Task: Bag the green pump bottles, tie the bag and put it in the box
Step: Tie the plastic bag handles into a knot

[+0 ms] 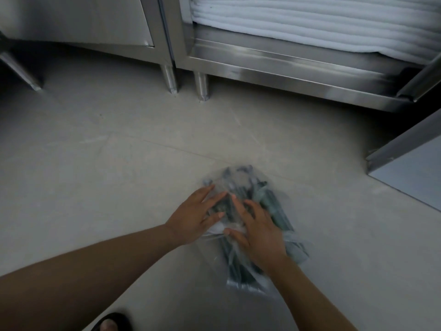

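A clear plastic bag lies on the grey floor, blurred by motion. Inside it are several dark green pump bottles, lying roughly lengthwise. My left hand rests flat on the bag's left side with its fingers spread. My right hand presses on the middle of the bag, fingers spread, thumb near a crease of plastic. Neither hand is closed around anything. No box is in sight.
Stainless steel cabinets on short legs stand at the back. The right one holds stacked white towels. An open steel cabinet door juts in at the right. My sandalled foot shows at the bottom edge.
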{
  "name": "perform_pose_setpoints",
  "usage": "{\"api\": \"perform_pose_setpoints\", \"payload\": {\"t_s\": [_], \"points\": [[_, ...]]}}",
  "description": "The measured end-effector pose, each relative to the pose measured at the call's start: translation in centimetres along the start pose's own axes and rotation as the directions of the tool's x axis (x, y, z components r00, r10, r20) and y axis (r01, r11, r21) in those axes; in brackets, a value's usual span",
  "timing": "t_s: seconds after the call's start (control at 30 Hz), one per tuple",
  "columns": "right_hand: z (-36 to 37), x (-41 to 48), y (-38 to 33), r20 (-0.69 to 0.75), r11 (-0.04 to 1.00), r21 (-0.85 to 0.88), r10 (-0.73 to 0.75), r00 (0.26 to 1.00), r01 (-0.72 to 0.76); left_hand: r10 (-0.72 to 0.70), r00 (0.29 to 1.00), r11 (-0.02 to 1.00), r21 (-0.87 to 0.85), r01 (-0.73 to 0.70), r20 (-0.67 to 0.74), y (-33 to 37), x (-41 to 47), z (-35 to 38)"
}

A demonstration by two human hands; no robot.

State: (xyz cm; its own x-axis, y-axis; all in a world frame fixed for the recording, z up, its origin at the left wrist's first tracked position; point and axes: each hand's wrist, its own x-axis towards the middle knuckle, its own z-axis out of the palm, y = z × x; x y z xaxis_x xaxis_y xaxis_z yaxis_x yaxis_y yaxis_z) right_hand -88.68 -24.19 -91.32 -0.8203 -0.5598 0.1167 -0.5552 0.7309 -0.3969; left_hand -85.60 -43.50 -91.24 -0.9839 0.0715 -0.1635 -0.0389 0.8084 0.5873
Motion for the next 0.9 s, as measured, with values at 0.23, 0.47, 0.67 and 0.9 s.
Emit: {"api": "perform_pose_setpoints", "payload": {"t_s": [0.23, 0.47, 0.67, 0.9], "points": [[0.2, 0.3, 0.5, 0.089, 0.999, 0.047, -0.033, 0.995, 0.029, 0.019, 1.0, 0.998, 0.054, -0.02, 0.02, -0.6, -0.3, -0.1], [-0.9, 0.4, -0.1, 0.004, 0.974, 0.216, -0.065, 0.998, 0.063, 0.031, 0.999, 1.0, -0.007, -0.031, 0.02, -0.4, -0.9, -1.2], [-3.0, 0.0, -1.3, 0.106, 0.963, 0.268, 0.001, 0.994, -0.029, 0.025, 1.0, 0.999, -0.044, -0.026, -0.015, -1.3, -1.1, -2.1], [-0.6, -1.3, -2.5, 0.102, 0.996, 0.018, 0.088, 0.991, -0.091, 0.028, 1.0, 0.999, -0.022, -0.028, 0.001, -0.5, -1.6, -3.0]]}}
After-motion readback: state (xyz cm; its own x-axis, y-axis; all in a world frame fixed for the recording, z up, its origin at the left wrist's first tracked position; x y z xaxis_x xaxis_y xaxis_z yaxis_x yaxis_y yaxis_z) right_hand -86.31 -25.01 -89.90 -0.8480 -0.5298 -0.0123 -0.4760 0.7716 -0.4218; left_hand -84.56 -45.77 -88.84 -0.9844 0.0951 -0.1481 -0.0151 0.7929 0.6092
